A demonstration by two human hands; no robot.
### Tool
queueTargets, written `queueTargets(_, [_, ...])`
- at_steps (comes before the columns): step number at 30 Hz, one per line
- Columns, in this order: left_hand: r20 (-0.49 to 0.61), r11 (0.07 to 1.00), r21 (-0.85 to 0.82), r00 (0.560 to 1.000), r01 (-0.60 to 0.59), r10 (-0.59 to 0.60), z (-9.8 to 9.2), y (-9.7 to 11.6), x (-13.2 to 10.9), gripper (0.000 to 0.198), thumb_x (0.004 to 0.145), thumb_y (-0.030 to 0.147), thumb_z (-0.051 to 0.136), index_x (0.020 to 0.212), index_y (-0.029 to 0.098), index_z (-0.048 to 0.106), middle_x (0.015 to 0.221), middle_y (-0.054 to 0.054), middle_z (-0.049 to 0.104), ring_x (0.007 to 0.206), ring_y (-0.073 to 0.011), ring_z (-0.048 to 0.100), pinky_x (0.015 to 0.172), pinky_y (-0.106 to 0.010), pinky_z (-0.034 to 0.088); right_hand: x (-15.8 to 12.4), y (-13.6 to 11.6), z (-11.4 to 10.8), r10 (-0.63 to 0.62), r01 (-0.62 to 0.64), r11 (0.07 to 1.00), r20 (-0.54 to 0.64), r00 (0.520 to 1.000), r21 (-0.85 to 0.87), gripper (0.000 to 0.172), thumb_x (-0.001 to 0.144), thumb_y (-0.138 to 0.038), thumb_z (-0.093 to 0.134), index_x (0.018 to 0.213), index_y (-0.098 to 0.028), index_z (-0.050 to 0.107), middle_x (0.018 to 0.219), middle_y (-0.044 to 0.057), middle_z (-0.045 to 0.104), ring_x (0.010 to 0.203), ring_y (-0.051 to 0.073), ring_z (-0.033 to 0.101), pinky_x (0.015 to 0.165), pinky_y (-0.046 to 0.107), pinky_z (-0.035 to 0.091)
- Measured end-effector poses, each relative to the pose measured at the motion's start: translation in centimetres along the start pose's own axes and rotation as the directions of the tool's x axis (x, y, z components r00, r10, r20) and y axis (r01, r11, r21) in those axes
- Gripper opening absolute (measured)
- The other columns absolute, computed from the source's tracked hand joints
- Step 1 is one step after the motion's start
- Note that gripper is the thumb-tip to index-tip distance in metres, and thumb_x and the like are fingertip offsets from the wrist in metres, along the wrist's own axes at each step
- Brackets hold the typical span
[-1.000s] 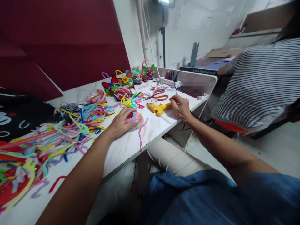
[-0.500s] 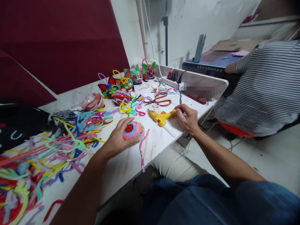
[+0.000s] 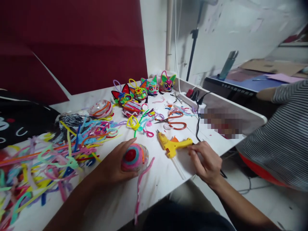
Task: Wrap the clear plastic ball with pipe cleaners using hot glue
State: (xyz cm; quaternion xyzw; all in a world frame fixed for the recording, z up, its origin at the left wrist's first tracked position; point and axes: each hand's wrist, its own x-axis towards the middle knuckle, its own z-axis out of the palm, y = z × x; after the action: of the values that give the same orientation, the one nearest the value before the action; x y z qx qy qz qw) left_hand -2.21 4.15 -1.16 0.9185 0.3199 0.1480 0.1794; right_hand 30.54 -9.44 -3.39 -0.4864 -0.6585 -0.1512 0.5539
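Note:
My left hand (image 3: 112, 168) grips a clear ball (image 3: 135, 157) wrapped in pink, blue and red pipe cleaner, tilted up off the white table (image 3: 158, 179). A pink pipe cleaner tail (image 3: 139, 189) trails from the ball toward the table's front edge. My right hand (image 3: 206, 162) rests at the rear end of a yellow glue gun (image 3: 173, 145) lying on the table, fingers touching its handle and black cord (image 3: 197, 122).
A heap of coloured pipe cleaners (image 3: 55, 150) covers the table's left. Finished cat-faced figures (image 3: 144, 88) and wrapped balls stand at the back. Orange-handled scissors (image 3: 173, 120) lie mid-table. A person in a striped shirt (image 3: 281, 138) sits at right.
My left hand has lifted and tilted the wrapped ball. My right hand slid back along the glue gun toward its cord end. The camera view shifted left and down.

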Motion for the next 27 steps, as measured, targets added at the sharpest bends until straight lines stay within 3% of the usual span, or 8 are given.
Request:
queueTargets(3, [-0.073, 0.997, -0.053, 0.996, 0.051, -0.055, 0.2, -0.2, -0.1, 0.109, 0.071, 0.060, 0.084, 0.161, 0.041, 0.027, 0.159, -0.010, 0.052, 0.138, -0.0424, 0.057, 0.113, -0.057, 0.051, 0.1, 0.0, -0.4, -0.034, 0.030, 0.995, 0.036, 0.999, 0.096, 0.031, 0.086, -0.003, 0.054, 0.107, -0.023, 0.064, 0.070, 0.004, 0.066, 0.059, 0.023, 0.062, 0.056, 0.040, 0.049])
queueTargets(6, [-0.149, 0.971, -0.184, 0.972, 0.153, -0.182, 0.2, -0.5, -0.1, 0.113, 0.067, 0.066, 0.083, 0.162, 0.044, 0.026, 0.159, -0.007, 0.052, 0.134, -0.0430, 0.061, 0.107, -0.056, 0.057, 0.3, 0.0, -0.9, -0.075, 0.059, 0.983, 0.087, 0.993, 0.175, 0.036, 0.082, -0.002, 0.052, 0.110, -0.021, 0.064, 0.070, 0.006, 0.066, 0.058, 0.024, 0.062, 0.054, 0.041, 0.048])
queueTargets(11, [-0.273, 0.941, -0.232, 0.912, 0.248, -0.308, -0.6, -1.2, 0.2, 0.114, 0.069, 0.073, 0.078, 0.164, 0.043, 0.022, 0.162, -0.006, 0.048, 0.146, -0.0420, 0.048, 0.109, -0.055, 0.055, 2.1, 0.1, -2.4, -0.186, 0.156, 0.963, 0.124, 0.975, 0.219, 0.045, 0.077, -0.001, 0.054, 0.117, -0.019, 0.062, 0.068, 0.004, 0.065, 0.058, 0.023, 0.061, 0.051, 0.041, 0.049])
queueTargets(16, [-0.227, 0.905, -0.320, 0.905, 0.280, -0.361, -1.2, -0.8, 0.9, 0.107, 0.070, 0.070, 0.080, 0.160, 0.047, 0.027, 0.162, -0.003, 0.049, 0.147, -0.0407, 0.048, 0.109, -0.055, 0.055, 6.0, 1.3, -3.2, -0.313, 0.271, 0.938, 0.192, 0.930, 0.218, 0.041, 0.081, -0.001, 0.057, 0.119, -0.016, 0.060, 0.071, 0.007, 0.068, 0.062, 0.023, 0.060, 0.056, 0.041, 0.048])
queueTargets(20, [-0.253, 0.850, -0.440, 0.868, 0.290, -0.427, -0.9, 0.2, 1.1, 0.102, 0.068, 0.067, 0.082, 0.157, 0.051, 0.034, 0.167, -0.001, 0.041, 0.153, -0.0431, 0.037, 0.114, -0.060, 0.050, 8.7, 2.8, -2.2, -0.381, 0.334, 0.916, 0.228, 0.896, 0.221, 0.027, 0.088, -0.004, 0.054, 0.110, -0.017, 0.061, 0.068, 0.004, 0.065, 0.062, 0.022, 0.058, 0.059, 0.039, 0.044])
queueTargets(23, [-0.270, 0.841, -0.468, 0.862, 0.272, -0.429, -0.1, 0.0, 1.0, 0.101, 0.068, 0.065, 0.082, 0.156, 0.052, 0.035, 0.166, 0.001, 0.042, 0.152, -0.0443, 0.037, 0.114, -0.062, 0.050, 10.3, 3.5, -0.6, -0.448, 0.389, 0.890, 0.296, 0.843, 0.240, 0.021, 0.093, -0.009, 0.048, 0.105, -0.018, 0.062, 0.068, 0.003, 0.064, 0.061, 0.020, 0.056, 0.061, 0.038, 0.042])
queueTargets(27, [-0.291, 0.863, -0.447, 0.874, 0.234, -0.388, 1.6, -1.4, 0.5, 0.101, 0.068, 0.062, 0.081, 0.156, 0.055, 0.032, 0.163, 0.002, 0.046, 0.147, -0.0432, 0.046, 0.112, -0.060, 0.053, 11.5, 4.0, 1.9, -0.556, 0.489, 0.831, 0.400, 0.729, 0.264, 0.019, 0.098, -0.014, 0.045, 0.098, -0.016, 0.064, 0.069, 0.004, 0.065, 0.064, 0.020, 0.055, 0.065, 0.038, 0.040])
